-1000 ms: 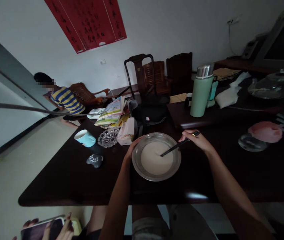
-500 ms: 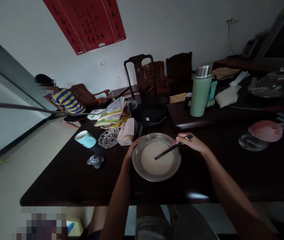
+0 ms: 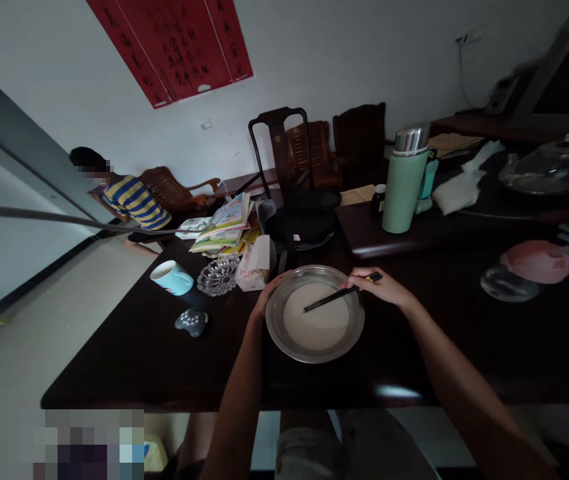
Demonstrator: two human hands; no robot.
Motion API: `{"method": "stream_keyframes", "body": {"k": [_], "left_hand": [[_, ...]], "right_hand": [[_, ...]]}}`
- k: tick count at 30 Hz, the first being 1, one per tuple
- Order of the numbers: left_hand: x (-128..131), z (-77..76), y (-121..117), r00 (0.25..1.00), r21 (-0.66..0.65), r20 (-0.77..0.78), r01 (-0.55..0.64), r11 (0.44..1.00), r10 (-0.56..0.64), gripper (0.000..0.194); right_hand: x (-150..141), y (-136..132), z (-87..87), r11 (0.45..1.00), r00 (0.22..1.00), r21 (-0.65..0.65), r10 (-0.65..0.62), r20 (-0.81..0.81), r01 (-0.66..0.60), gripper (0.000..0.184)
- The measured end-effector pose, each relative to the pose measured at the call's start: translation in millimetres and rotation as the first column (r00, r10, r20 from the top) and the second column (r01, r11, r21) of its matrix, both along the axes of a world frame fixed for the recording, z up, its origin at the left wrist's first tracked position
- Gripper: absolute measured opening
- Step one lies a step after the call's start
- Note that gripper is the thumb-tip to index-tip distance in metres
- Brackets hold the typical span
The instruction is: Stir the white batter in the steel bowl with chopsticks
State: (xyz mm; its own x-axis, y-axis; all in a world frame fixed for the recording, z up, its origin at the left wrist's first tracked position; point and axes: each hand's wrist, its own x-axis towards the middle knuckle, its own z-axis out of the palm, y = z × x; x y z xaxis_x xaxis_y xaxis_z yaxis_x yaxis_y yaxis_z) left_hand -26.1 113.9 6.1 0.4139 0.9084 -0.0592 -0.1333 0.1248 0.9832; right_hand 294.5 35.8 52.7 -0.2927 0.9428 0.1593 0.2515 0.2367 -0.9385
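Note:
A wide metal bowl (image 3: 274,328) stands on the dark table, holding a smooth, off-white liquid (image 3: 316,330). My left hand (image 3: 265,297) grips the bowl's left rim, its fingers partly hidden along the far side. Black chopsticks (image 3: 331,299) are held in my right hand (image 3: 375,285) above the bowl's right rim. They slant down to the left, and their tips reach into the liquid near the middle of the bowl.
Left of the bowl are a tissue box (image 3: 254,269), a glass dish (image 3: 217,277), a light-blue mug (image 3: 173,278) and a grey game controller (image 3: 191,323). A green thermos (image 3: 404,187) stands behind, on a raised surface. A person in a striped shirt (image 3: 137,201) sits at left.
The chopstick tips have shifted slightly left and away from me in the liquid, and the chopsticks lie at a flatter slant. My left hand stays on the bowl.

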Motion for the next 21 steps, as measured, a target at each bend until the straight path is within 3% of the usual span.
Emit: {"method": "stream_keyframes", "body": {"k": [5, 11, 17, 21], "left_hand": [[-2, -7.4, 10, 0.999, 0.008, 0.008, 0.038, 0.999, -0.039, 0.055], [-3, -8.1, 13, 1.0, 0.025, -0.008, 0.027, 0.999, -0.027, 0.046], [-3, -7.7, 13, 1.0, 0.01, -0.002, 0.027, 1.0, -0.027, 0.044], [-2, -6.7, 12, 1.0, 0.001, 0.008, 0.029, 1.0, -0.029, 0.046]], "right_hand": [[14, 0, -0.3, 0.99, 0.989, -0.006, -0.143, -0.036, 0.143, 0.046], [4, 0, 1.1, 1.0, 1.0, 0.003, 0.02, 0.007, -0.02, 0.042], [16, 0, 1.3, 0.989, 0.987, 0.004, -0.145, -0.071, 0.145, 0.043], [11, -2, 3.1, 0.999, 0.998, -0.036, -0.019, -0.054, 0.017, 0.042]]}}
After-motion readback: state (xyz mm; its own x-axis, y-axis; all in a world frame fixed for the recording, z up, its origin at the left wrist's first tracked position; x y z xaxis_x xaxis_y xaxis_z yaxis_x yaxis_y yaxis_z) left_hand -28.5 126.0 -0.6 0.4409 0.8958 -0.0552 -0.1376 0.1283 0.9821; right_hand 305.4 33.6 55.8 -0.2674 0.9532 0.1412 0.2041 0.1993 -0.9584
